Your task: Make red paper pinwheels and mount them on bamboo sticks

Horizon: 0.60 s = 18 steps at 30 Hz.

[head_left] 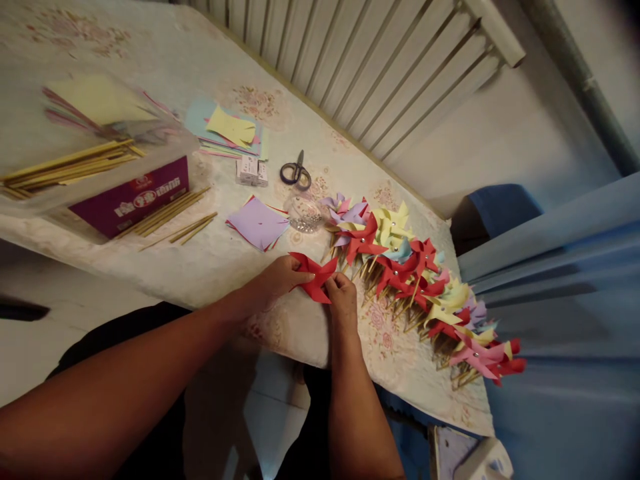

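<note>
Near the table's front edge, a red paper pinwheel (316, 279) is held between both hands. My left hand (280, 277) is closed on its left side, thumb and fingers pinching the paper. My right hand (343, 293) pinches its right side with the fingertips; whether a stick or pin is also in those fingers cannot be made out. Just beyond lies a stack of square paper sheets (257, 223), a purple one on top. Beside it sits a clear dish of small pins (306, 215). Scissors (297, 173) rest farther back.
Many finished pinwheels (395, 267) on sticks lie along the right side of the table. At left stands a plastic box (165, 153) of wooden sticks (70, 167), with loose sticks (165, 213) before it. Small white boxes (250, 171) and coloured paper (230, 127) lie behind. A radiator (345, 60) borders the back.
</note>
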### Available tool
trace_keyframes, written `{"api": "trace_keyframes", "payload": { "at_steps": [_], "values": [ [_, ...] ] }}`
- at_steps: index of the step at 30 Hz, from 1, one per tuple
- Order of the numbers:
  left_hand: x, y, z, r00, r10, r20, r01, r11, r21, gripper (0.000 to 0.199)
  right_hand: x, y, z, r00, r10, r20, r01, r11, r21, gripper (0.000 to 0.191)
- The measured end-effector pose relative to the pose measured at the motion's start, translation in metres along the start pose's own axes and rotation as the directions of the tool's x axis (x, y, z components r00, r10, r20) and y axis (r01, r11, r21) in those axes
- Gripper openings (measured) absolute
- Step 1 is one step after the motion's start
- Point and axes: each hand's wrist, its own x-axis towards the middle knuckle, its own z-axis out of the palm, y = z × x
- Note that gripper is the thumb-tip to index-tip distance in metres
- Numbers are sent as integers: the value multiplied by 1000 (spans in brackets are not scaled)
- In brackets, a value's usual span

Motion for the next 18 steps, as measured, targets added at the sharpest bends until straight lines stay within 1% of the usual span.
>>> {"api": "trace_keyframes", "payload": {
  "at_steps": [6,11,14,18],
  "values": [
    [-3,2,2,1000,-17,-25,16,999,-39,15,2,3,0,1000,-26,9,26,1000,5,19],
    [-6,2,1,999,-29,-18,28,998,-52,13,1,3,1,1000,-21,-5,21,1000,8,21],
    [-5,1,-1,999,-14,-32,13,999,-44,15,0,0,1,1000,-29,-5,29,1000,-4,21],
    [2,-5,-5,998,31,-45,-31,999,10,18,0,-1,1,1000,-31,-5,31,999,-25,21]
  ]
}}
